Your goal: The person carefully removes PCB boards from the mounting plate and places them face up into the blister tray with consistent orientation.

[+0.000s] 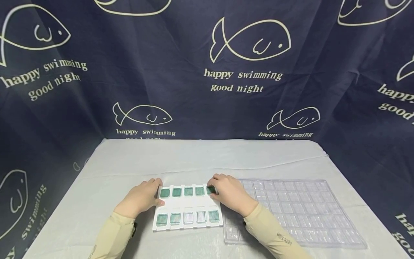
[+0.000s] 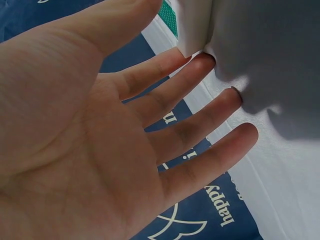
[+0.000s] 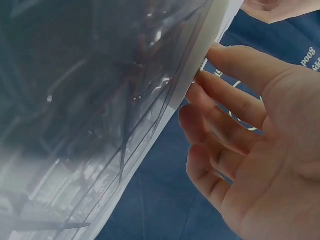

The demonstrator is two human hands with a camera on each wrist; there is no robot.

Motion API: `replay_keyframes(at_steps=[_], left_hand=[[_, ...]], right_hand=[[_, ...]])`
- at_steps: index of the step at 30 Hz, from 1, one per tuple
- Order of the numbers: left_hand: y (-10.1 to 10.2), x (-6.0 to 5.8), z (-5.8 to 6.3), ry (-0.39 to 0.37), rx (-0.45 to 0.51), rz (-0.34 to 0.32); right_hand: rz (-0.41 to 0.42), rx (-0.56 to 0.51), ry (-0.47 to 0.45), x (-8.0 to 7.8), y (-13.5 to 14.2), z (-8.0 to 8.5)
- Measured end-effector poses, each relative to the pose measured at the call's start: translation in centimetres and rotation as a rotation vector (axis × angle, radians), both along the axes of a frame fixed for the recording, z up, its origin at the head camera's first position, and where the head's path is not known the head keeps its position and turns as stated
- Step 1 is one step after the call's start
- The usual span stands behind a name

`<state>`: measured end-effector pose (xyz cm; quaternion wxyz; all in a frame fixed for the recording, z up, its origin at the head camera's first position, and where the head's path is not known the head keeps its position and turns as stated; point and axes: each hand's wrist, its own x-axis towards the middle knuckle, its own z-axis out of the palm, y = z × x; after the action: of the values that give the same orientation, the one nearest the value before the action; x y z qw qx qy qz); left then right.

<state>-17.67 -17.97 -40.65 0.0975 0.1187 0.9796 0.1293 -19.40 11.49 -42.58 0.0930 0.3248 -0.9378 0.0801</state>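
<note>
A white tray (image 1: 184,202) holds two rows of small square green circuit boards (image 1: 188,191). Boards in the middle of the near row look pale and shiny. My left hand (image 1: 142,196) grips the tray's far left corner, thumb on its top, while the other fingers extend straight past the edge in the left wrist view. At the far right corner, my right hand (image 1: 230,192) pinches the end circuit board (image 1: 211,189) between thumb and forefinger; the fingers partly cover that board. In the right wrist view the remaining fingers (image 3: 197,160) curl loosely beside the tray's edge.
A clear plastic tray (image 1: 310,212) with many small compartments lies right of the white tray, under my right forearm. Both stand on a table with a pale cloth (image 1: 129,158). Dark blue fabric (image 1: 194,54) with fish drawings hangs behind and at both sides.
</note>
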Motion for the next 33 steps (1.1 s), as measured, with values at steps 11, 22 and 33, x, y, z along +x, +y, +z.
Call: replay_keyframes(at_steps=[11, 22, 33], left_hand=[[-0.07, 0.03, 0.13, 0.007, 0.002, 0.005], [-0.02, 0.10, 0.42, 0.002, 0.010, -0.001], [0.12, -0.09, 0.38, 0.001, 0.001, -0.002]], right_hand=[[-0.020, 0.019, -0.005, 0.00, -0.27, 0.01], [-0.041, 0.000, -0.016, -0.23, -0.08, 0.11], [-0.040, -0.013, -0.013, -0.46, 0.53, 0.54]])
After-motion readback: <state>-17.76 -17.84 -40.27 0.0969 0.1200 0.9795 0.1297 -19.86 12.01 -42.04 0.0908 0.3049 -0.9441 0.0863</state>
